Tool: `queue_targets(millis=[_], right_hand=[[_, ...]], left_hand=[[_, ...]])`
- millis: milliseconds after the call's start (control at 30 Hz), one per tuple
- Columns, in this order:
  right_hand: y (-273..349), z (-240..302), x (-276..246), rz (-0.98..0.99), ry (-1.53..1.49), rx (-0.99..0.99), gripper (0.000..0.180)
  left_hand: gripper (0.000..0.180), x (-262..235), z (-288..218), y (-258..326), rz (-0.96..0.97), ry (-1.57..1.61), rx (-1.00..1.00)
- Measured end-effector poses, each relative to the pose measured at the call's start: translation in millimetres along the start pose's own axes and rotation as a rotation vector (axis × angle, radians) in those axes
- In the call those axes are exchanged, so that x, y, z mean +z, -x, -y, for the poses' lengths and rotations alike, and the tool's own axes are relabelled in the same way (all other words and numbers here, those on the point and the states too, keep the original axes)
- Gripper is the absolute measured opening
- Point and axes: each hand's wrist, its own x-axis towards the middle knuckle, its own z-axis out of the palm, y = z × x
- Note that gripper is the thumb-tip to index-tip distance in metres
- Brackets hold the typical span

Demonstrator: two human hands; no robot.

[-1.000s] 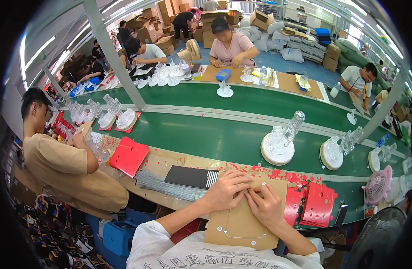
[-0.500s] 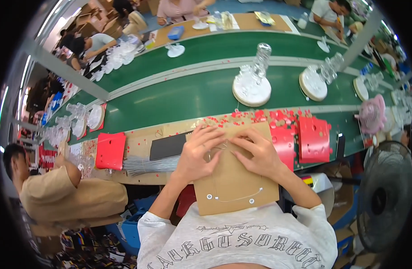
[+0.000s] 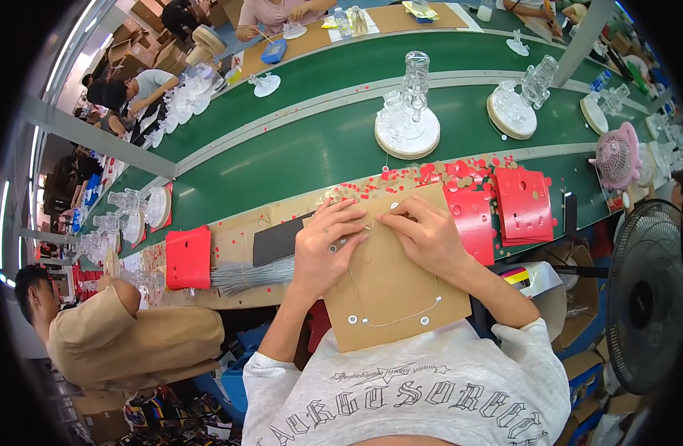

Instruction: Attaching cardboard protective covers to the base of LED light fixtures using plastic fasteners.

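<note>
A brown cardboard sheet (image 3: 390,297) leans against my shirt and the table edge. A thin wire (image 3: 401,324) runs over its face through small white fittings, and its two sides go up to my hands. White washers (image 3: 424,321) sit near the lower edge. At the sheet's upper middle, my left hand (image 3: 328,245) has thumb and index finger closed near a wire end. Facing it, my right hand (image 3: 428,234) pinches the wire between thumb and fingertips. The exact contact at the left fingertips is small and partly hidden.
Left of the sheet lie a bundle of cut wires (image 3: 241,278), a black sheet (image 3: 276,241) and red sheets (image 3: 188,258). More red sheets (image 3: 523,204) and loose discs are right. Clear glass pieces on round bases (image 3: 407,134) stand on the green belt (image 3: 297,141). A black fan (image 3: 642,297) stands right.
The right thumb has drawn in under the fingers into a tighter pinch at the wire. Both hands stay at the sheet's upper middle. The whole view has shifted slightly.
</note>
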Motion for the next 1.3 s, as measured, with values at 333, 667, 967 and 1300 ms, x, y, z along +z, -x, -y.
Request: queue_targets(millis=[333, 667, 967, 1300], right_hand=[[0, 4, -1, 0.028, 0.136, -0.052, 0.026], [8, 7, -9, 0.051, 0.180, -0.071, 0.024], [11, -3, -9, 0.081, 0.197, -0.187, 0.026], [12, -2, -12, 0.083, 0.209, -0.176, 0.029]], left_hand=[[0.014, 1, -6, -14, 0.031, 0.081, -0.128], [0.016, 6, -13, -16, 0.068, 0.064, -0.137], [0.015, 10, -16, -16, 0.028, 0.045, -0.126], [0.016, 10, -18, -19, 0.074, 0.016, -0.118]])
